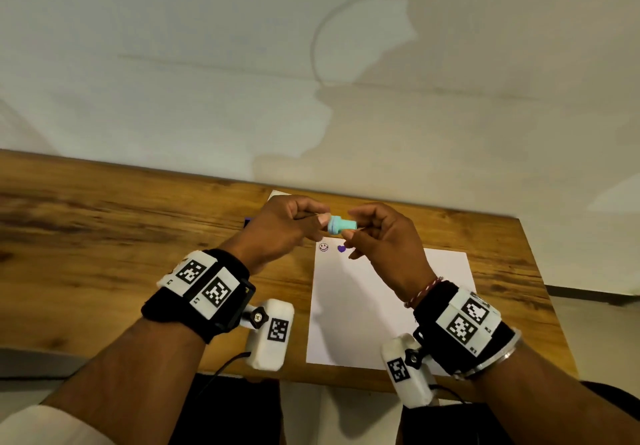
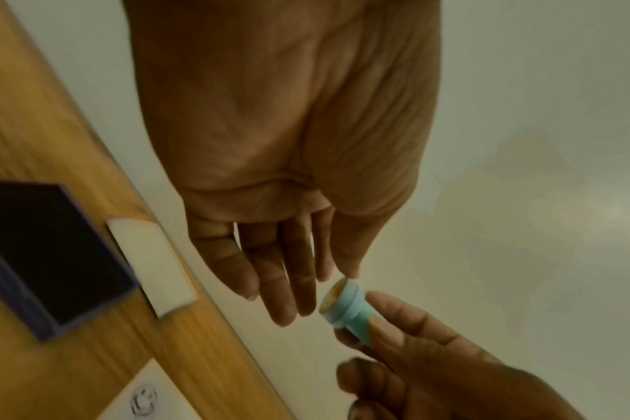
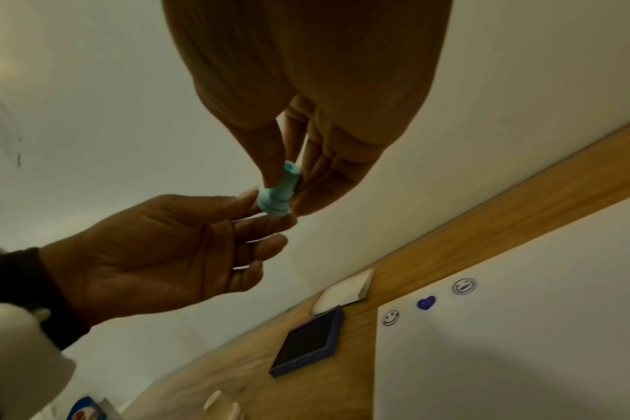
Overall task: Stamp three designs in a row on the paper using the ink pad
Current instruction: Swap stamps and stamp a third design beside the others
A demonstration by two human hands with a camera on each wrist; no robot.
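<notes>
A small teal stamp [image 1: 341, 225] is held in the air above the top of the white paper [image 1: 374, 309], lying sideways between both hands. My right hand [image 1: 350, 228] pinches its narrow handle [image 3: 290, 177] between thumb and fingers. My left hand [image 1: 322, 227] pinches the wide base end [image 3: 272, 203], with the thumb tip on the rim. The stamp's orange-tinted face [image 2: 333, 295] points toward the left palm. The right wrist view shows a smiley [image 3: 391, 317], a purple heart [image 3: 426, 303] and a second face [image 3: 464, 285] printed in a row. The dark ink pad [image 3: 306, 345] lies open left of the paper.
The pad's white lid [image 3: 344, 289] lies beside the pad near the wooden table's [image 1: 104, 236] far edge, against a pale wall. In the right wrist view a round white object [image 3: 218, 403] and a blue-and-red packet [image 3: 85, 409] sit further left.
</notes>
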